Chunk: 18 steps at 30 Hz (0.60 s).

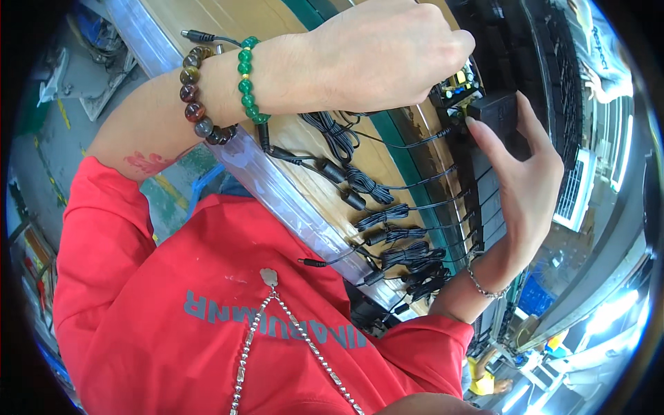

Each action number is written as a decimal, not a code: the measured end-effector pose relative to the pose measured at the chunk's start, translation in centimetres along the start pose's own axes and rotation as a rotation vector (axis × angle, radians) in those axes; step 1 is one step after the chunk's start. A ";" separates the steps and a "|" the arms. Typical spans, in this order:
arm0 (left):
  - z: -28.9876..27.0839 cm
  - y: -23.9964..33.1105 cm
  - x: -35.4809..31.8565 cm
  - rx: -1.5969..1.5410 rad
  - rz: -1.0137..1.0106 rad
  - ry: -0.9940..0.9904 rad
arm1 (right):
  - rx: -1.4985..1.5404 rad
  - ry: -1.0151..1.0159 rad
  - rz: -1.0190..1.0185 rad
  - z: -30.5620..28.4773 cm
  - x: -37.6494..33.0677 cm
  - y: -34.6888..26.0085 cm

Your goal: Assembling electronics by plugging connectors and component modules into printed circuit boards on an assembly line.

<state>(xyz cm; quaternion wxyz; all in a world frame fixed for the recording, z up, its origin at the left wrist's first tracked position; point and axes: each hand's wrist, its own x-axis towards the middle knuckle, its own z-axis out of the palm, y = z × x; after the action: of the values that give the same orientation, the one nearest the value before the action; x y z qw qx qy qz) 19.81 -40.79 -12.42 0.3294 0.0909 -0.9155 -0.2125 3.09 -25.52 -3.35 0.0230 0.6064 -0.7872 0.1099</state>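
Observation:
My right hand (529, 176) pinches a small black plastic power adapter case (494, 112) between thumb and fingers. Against that case, on its left, sits a circuit board (458, 86) with yellow and green parts. Over the board's far side my left hand (391, 59) is closed, back of the hand up; its fingertips and whatever they grip are hidden. A black cable (408, 145) runs from beside the board to a bundled coil (335, 135) beneath my left wrist.
Several bundled black cables (408, 256) with ferrite cylinders lie along the tan worktop (304, 183), near its plastic-wrapped edge (277, 190). A green strip (398, 149) runs lengthwise. Black adapter cases (490, 204) line up beside my right wrist. Another person in yellow (484, 379) is farther off.

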 end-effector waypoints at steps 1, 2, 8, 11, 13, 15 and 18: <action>0.0 0.0 0.0 0.001 0.011 -0.007 | 0.020 0.018 0.023 0.0 -0.1 -0.1; 0.1 -0.1 -0.1 -0.001 0.006 -0.007 | 0.020 0.013 0.021 0.1 0.0 -0.2; 0.0 -0.2 -0.2 0.013 0.010 0.014 | -0.067 -0.096 -0.012 0.4 0.7 -1.4; 0.0 -0.3 -0.1 0.005 0.013 0.003 | -0.012 -0.113 0.030 0.5 0.7 -1.1; -0.1 -0.4 0.0 -0.011 0.020 -0.010 | 0.080 -0.096 0.057 0.6 0.6 -0.6; 0.0 -0.2 0.0 -0.013 0.016 -0.013 | 0.098 -0.098 0.052 0.8 0.5 -0.3; 0.1 -0.3 -0.1 -0.012 0.013 -0.018 | 0.133 -0.095 0.040 0.8 0.7 -0.1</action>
<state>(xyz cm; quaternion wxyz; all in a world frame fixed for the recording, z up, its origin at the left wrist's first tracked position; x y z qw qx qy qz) 19.82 -40.97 -12.63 0.3231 0.0811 -0.9176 -0.2168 3.05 -26.32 -4.02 -0.0568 0.5952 -0.7903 0.1335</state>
